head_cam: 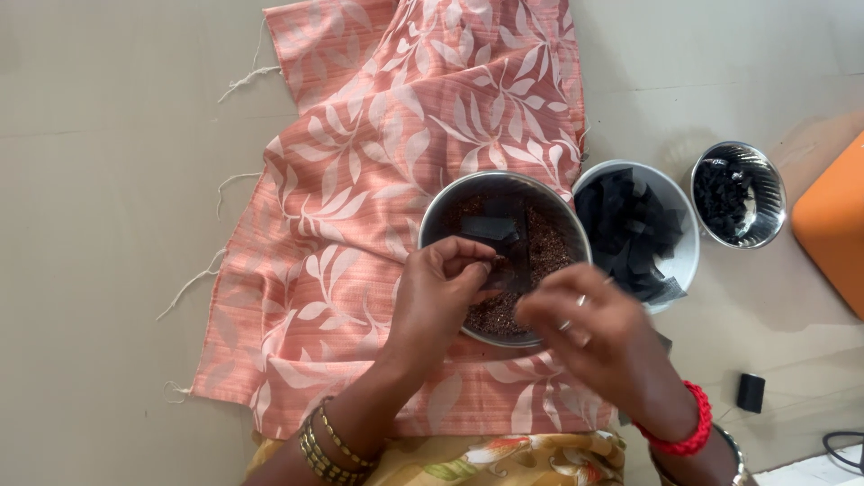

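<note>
A steel bowl [441, 209] of small brown grains stands on a pink cloth with a white leaf print [360, 180]. Black fabric pieces [490, 227] lie on the grains. My left hand [441, 292] is curled over the bowl's near rim and pinches a small black fabric piece [497, 270] between its fingertips. My right hand [598, 342], blurred, hovers over the near right rim with fingers bent; I cannot see anything in it.
A white bowl [682, 261] heaped with black fabric squares sits to the right of the steel bowl. Farther right stands a smaller steel bowl [767, 202] with dark bits. An orange object [832, 225] is at the right edge, a small black block [750, 392] on the floor.
</note>
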